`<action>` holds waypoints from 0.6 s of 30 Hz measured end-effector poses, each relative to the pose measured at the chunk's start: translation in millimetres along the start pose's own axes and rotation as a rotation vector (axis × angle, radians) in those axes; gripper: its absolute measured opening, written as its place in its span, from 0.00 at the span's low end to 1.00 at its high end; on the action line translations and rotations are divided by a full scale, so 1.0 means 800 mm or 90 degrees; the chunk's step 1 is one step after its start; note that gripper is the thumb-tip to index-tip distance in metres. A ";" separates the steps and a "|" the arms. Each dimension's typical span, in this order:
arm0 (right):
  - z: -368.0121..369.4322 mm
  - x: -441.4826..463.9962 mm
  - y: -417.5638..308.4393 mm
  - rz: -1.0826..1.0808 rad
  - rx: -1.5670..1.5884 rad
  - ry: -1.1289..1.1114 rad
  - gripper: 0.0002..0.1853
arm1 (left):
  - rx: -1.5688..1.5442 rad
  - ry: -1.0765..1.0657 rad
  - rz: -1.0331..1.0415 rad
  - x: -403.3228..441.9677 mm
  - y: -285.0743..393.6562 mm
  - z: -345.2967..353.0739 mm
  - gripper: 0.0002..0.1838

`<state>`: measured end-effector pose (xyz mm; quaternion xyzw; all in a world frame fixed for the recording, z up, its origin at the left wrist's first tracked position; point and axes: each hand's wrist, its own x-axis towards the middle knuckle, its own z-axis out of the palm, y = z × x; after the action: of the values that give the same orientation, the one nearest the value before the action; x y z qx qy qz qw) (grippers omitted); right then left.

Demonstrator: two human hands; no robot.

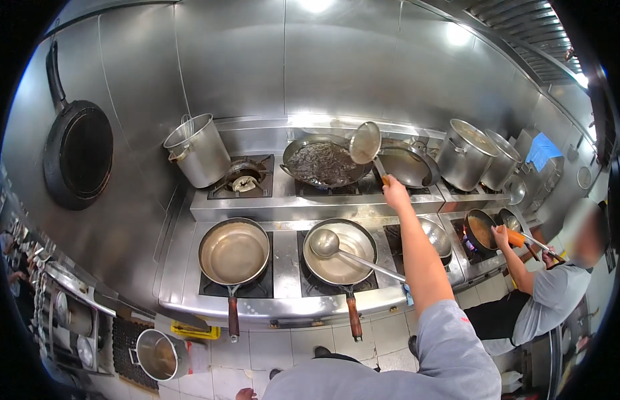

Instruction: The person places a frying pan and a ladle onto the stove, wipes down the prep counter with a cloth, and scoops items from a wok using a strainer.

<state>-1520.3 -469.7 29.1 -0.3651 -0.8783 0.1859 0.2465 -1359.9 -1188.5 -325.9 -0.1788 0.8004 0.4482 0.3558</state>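
Note:
My right hand [394,190] is closed around the handle of a round skimmer [365,143]. The skimmer's head is raised over the right rim of a wok [285,168] on the back burner, which holds dark, bubbling liquid. Only a small part of my left hand [246,394] shows, low at the bottom edge; its fingers cannot be made out. In front of me, a ladle [324,243] rests across a frying pan [341,267] with a wooden handle. A second frying pan [234,251] sits to its left.
At the back left stands a tall pot [203,157] with a whisk; larger pots [466,157] are at the back right. A co-worker [556,293] holds a pan [481,231] over a flame at right. A black pan [78,155] hangs left. A floor pot [158,355] stands lower left.

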 end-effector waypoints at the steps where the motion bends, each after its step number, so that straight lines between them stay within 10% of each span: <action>1: -0.006 0.006 -0.005 0.025 -0.037 -0.008 0.20 | 0.010 -0.009 0.034 0.000 -0.004 -0.001 0.13; 14: 0.044 0.043 -0.035 -0.143 -0.184 -0.266 0.12 | -0.016 0.023 -0.053 -0.036 0.013 0.001 0.15; 18: 0.035 0.021 -0.068 0.085 0.081 -0.367 0.10 | -0.014 0.029 -0.002 -0.027 -0.007 0.001 0.15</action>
<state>-1576.4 -497.9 38.6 -0.3378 -0.8728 0.3523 -0.0033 -1341.4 -1191.4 -313.5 -0.1939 0.8032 0.4521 0.3360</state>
